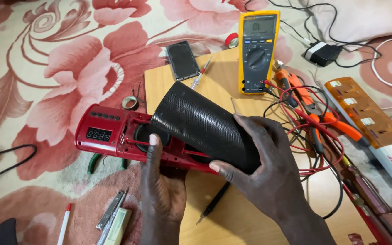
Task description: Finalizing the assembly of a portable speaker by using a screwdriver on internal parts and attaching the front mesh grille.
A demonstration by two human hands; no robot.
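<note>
left hand (162,183): being kept under the red speaker body (114,136), thumb pressed on its front edge, other fingers hidden below so their spread can't be told
right hand (268,170): being wrapped round the black mesh grille (200,124), thumb and fingers clamped on its near end, pressed tight
grille: being held tilted, far end just above the open body, lifted clear at the fingertip end
speaker body: being steadied on the wooden board (169,79), display end well left of the left thumb, driver cone showing just beyond the thumb tip
step, imo: grille is being either fitted onto or lifted off the shell, can't be told which; it's half seated atm
next move, prob: edges of the mesh need to be lined up w/ the shell lip while the body is being held still
beyond the fingers: yellow multimeter (257,52), w/ red test leads (305,127) being left tangled just right of the right hand
near the wrist: black probe (214,204) lying on the board betw both hands
</note>
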